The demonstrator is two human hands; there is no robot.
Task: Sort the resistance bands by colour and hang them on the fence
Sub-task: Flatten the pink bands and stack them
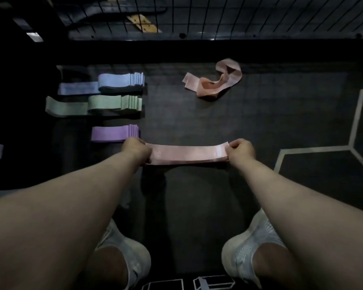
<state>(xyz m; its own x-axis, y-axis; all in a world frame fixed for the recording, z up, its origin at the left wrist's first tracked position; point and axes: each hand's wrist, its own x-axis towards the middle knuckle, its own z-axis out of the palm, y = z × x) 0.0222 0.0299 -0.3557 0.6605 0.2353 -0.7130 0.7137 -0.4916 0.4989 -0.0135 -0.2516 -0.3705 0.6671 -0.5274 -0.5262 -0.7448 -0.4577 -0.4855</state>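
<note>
While flat, pink band (187,154) left-to-right

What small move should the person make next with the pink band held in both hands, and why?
Probably lay the pink band flat on the floor beside the purple stack, starting a pink pile: left hand and right hand hold it straightened, and a crumpled pink heap waits near the fence.

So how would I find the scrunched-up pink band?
Start at the wire fence, then drop to the dark floor right of the folded stacks. The crumpled pink band lies there alone, twisted, unlike the flat pink band pulled straight.
</note>
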